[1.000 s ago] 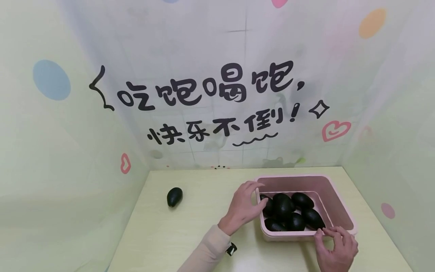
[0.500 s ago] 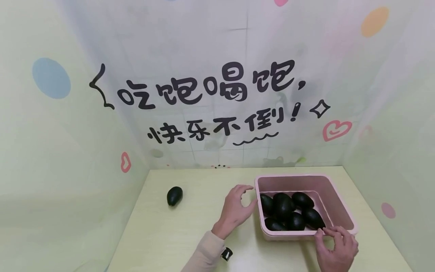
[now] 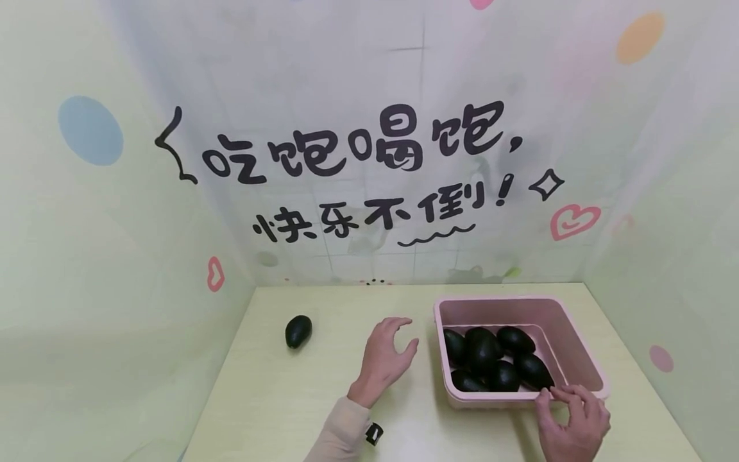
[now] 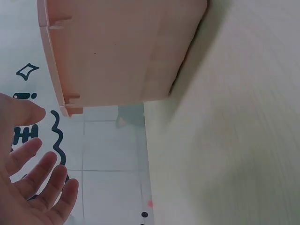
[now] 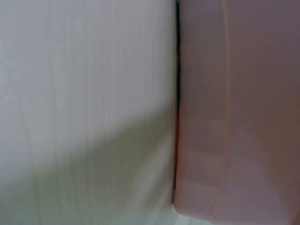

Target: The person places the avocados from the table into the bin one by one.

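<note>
A pink plastic tub (image 3: 453, 398) stands on the right of the table with several dark avocados (image 3: 484, 350) gathered in its left half. At its front right rim, my right hand (image 3: 573, 417) pinches the edge between thumb and fingers. My left hand (image 3: 383, 359) is held off to the left of the tub, thumb and fingers spread apart with nothing between them. The left wrist view shows this hand (image 4: 35, 178) beside the tub's outer wall (image 4: 117, 51). One lone avocado (image 3: 298, 332) lies at the back left of the table. In the right wrist view, the tub's side (image 5: 243, 117) fills the right half.
The pale wooden table (image 3: 271, 398) is bounded by a printed curtain (image 3: 340, 77) at the back and both sides. A small black-and-white object (image 3: 374, 434) shows beside the left sleeve (image 3: 340, 427).
My left hand has left the tub's left rim and moved leftward, away from it. The right hand keeps its place at the front right rim, and the avocados have not moved.
</note>
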### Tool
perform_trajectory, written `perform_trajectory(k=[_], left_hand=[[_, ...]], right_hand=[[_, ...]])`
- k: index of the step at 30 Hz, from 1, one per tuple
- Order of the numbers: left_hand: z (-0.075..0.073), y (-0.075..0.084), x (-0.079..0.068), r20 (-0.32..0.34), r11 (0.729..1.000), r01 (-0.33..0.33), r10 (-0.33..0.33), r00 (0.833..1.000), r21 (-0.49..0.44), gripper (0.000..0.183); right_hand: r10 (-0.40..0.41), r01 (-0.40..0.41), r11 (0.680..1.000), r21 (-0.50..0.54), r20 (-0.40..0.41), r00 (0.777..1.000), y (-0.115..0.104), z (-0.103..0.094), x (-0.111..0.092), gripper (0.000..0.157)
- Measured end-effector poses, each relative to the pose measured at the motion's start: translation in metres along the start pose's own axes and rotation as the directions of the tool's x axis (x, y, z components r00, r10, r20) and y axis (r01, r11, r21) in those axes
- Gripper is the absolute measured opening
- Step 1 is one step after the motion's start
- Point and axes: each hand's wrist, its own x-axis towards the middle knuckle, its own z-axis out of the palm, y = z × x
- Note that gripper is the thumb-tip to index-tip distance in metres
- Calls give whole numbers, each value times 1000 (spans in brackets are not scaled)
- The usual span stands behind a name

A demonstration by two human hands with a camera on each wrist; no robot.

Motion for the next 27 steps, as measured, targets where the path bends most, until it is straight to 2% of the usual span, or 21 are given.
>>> perform_trajectory(k=[6, 11, 15, 27], left_hand=[[-2, -11, -5, 4, 999, 32, -32, 999, 20, 37], [-4, -17, -8, -18, 999, 40, -39, 999, 31, 37], [-6, -21, -9, -32, 999, 42, -42, 999, 21, 36], [-18, -40, -8, -50, 994, 109, -108, 993, 9, 36]], right_hand=[[7, -7, 1000, -5, 1, 1000, 3, 0, -2, 44], [-1, 1, 1000, -1, -18, 1000, 2, 2, 0, 42], [-2, 2, 1000, -1, -17, 1000, 0, 2, 1, 41], [11, -11, 1000, -1, 0, 1000, 0, 1, 0, 43]])
